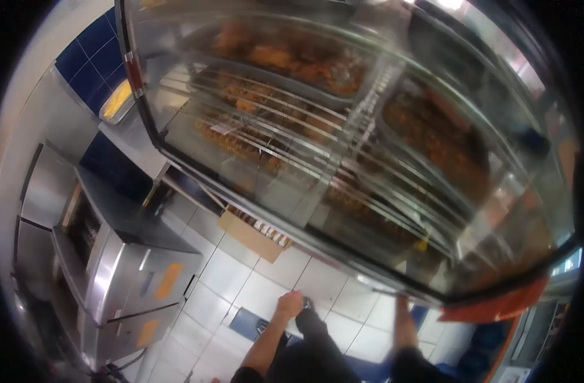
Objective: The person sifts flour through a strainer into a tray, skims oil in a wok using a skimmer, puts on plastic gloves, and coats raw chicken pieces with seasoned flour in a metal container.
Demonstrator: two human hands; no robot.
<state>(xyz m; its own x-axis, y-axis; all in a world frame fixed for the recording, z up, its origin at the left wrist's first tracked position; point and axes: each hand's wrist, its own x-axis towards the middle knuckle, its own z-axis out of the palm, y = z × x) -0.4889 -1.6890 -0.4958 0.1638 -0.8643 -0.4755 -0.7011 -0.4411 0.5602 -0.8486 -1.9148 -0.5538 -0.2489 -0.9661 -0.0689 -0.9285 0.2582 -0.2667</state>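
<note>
A glass-fronted food cabinet (285, 217) fills the upper view, tilted across it. Fried food (292, 60) lies in a tray behind the glass, and more brown pieces (432, 134) fill a tray on the right. Metal rack bars (292, 121) run between them. My left hand (291, 304) is low over the floor, near my leg, with its fingers curled closed; anything inside it is hidden. My right arm reaches up to the cabinet's lower edge. Only part of my right hand (402, 307) shows, its fingers hidden at the frame.
A stainless steel appliance (123, 281) with orange labels stands at the left. Below the cabinet, an open cardboard box (250, 233) holds a row of small items. White floor tiles (241, 281) extend underneath. A tray of something yellow (118, 102) sits by the blue wall tiles.
</note>
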